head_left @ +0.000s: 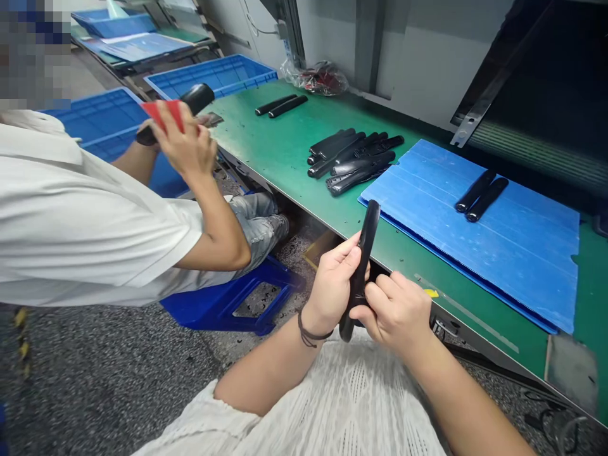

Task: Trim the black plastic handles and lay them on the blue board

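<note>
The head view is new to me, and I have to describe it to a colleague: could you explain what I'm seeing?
There's no machine here. One camera on a person's head looks forward and down, so the two bare hands in front are the wearer's own. The left hand grips a long black piece. The right hand is curled against its lower part; whether it holds anything else is hidden.

Ahead is a green tabletop with a pile of similar pieces and a separate pair. Another pair lies on a blue board. At the left, a co-worker holds something red.
</note>
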`<act>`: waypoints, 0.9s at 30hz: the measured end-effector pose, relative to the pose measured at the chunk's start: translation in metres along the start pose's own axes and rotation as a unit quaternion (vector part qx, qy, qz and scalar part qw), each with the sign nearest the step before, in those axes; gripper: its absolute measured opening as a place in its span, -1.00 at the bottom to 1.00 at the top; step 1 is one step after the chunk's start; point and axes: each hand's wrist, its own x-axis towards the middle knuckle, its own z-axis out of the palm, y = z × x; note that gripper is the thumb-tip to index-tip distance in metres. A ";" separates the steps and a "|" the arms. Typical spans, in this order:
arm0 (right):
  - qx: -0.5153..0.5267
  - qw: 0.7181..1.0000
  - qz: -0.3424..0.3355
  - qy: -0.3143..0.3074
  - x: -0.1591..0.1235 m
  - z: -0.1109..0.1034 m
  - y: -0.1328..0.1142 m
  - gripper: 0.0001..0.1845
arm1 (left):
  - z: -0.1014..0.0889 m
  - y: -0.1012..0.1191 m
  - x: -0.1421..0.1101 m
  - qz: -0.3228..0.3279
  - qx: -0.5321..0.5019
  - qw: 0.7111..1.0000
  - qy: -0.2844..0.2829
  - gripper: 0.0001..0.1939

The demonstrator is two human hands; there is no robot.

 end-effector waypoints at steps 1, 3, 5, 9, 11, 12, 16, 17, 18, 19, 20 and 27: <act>0.008 1.000 -0.001 -0.010 -0.002 0.000 -0.002 -0.34 | 0.000 0.001 0.001 -0.002 -0.004 1.000 0.007 -0.40; 0.026 0.999 -0.006 -0.031 -0.005 0.001 -0.007 -0.33 | 0.000 0.003 0.003 -0.012 -0.013 1.000 0.022 -0.40; 0.045 0.998 -0.013 -0.049 -0.008 0.001 -0.013 -0.31 | -0.001 0.008 0.005 -0.018 -0.023 0.999 0.041 -0.42; 0.056 0.996 -0.024 -0.067 -0.011 0.000 -0.022 -0.31 | -0.002 0.016 0.009 -0.009 -0.060 0.995 0.082 -0.50; 0.037 0.997 -0.033 -0.063 -0.011 0.000 -0.022 -0.37 | -0.002 0.017 0.011 -0.011 -0.083 0.992 0.099 -0.58; 0.023 0.997 -0.038 -0.057 -0.010 0.001 -0.022 -0.40 | -0.003 0.017 0.011 -0.013 -0.092 0.990 0.107 -0.63; -0.026 0.997 -0.063 -0.019 -0.009 0.008 -0.021 -0.46 | -0.007 0.014 0.014 -0.025 -0.114 0.982 0.150 -0.78; -0.035 0.997 -0.066 -0.011 -0.009 0.011 -0.022 -0.47 | -0.009 0.013 0.016 -0.025 -0.118 0.979 0.164 -0.81; -0.040 0.997 -0.066 -0.003 -0.010 0.013 -0.024 -0.48 | -0.012 0.013 0.018 -0.025 -0.122 0.976 0.180 -0.83; -0.041 0.997 -0.061 0.000 -0.011 0.016 -0.026 -0.49 | -0.014 0.013 0.020 -0.024 -0.129 0.971 0.199 -0.85; -0.035 0.998 -0.052 -0.001 -0.013 0.018 -0.029 -0.52 | -0.017 0.013 0.022 -0.023 -0.136 0.965 0.222 -0.86; -0.027 0.984 0.061 -0.167 -0.035 0.038 -0.027 -0.59 | -0.043 0.021 0.033 -0.018 -0.168 0.931 0.323 -0.78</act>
